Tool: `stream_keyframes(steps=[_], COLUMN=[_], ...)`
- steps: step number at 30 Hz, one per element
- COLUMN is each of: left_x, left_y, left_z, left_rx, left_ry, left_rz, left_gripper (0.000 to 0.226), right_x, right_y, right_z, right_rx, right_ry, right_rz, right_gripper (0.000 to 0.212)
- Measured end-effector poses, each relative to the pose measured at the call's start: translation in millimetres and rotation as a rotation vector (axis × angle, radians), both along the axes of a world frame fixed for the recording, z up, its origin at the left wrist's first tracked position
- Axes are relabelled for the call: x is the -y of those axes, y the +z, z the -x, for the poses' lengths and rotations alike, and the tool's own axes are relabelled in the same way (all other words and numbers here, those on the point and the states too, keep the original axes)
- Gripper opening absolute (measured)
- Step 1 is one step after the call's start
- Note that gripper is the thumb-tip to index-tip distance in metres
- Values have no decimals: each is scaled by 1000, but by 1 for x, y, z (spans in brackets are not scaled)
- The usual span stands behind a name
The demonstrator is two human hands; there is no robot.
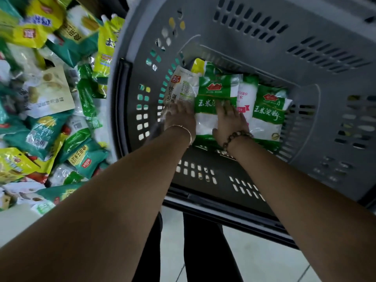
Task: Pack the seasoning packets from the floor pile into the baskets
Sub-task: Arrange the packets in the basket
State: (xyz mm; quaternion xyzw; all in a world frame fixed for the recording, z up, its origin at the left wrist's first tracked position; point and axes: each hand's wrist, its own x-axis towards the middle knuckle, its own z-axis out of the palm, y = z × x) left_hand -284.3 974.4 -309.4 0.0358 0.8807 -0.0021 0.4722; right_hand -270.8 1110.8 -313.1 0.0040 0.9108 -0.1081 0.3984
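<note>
Two bare forearms reach down into a deep grey perforated plastic basket (pixel 264 47). The left hand (pixel 179 117), fingers seemingly flat and spread, rests on a white seasoning packet with a red logo (pixel 181 86) tilted against the basket's left wall. The right hand (pixel 228 121) presses flat-fingered on a glossy green-and-white powder packet (pixel 215 92) mid-floor. The tilted packet may slump, the glossy bags may slide out of their row, and hard pressing could split a seam. Beyond the left wall lies the jumbled floor pile of yellow and green packets (pixel 46 98).

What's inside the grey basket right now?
Flat green-and-white packets, a beige packet on the left, a white-pink one between, a yellow corner behind. Left hand and right hand press on them. Anything underneath is covered.
</note>
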Motion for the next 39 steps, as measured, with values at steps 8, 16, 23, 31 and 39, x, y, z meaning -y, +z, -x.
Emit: stream_keyframes(steps=[8,16,23,31,39], left_x=[5,75,182,274,311], left_y=[99,203,217,175,86], left_z=[-4,-54,-139,-254,-346], left_rx=[-188,-553,-585,-575,-453], left_ry=[465,693,863,1104,1475], left_rz=[-438,-706,-577,-380,-219], left_gripper=[84,69,70,68,66], right_x=[-13,24,129,256,317], right_y=[74,169,227,181,81], right_z=[-9,-19,-61,-132,-177], right_rx=[-120,-397,-544,-299,15], right_ry=[-200,-218,-23,68,287], right_rz=[5,198,375,463,292], right_gripper=[82,70,50,45,47])
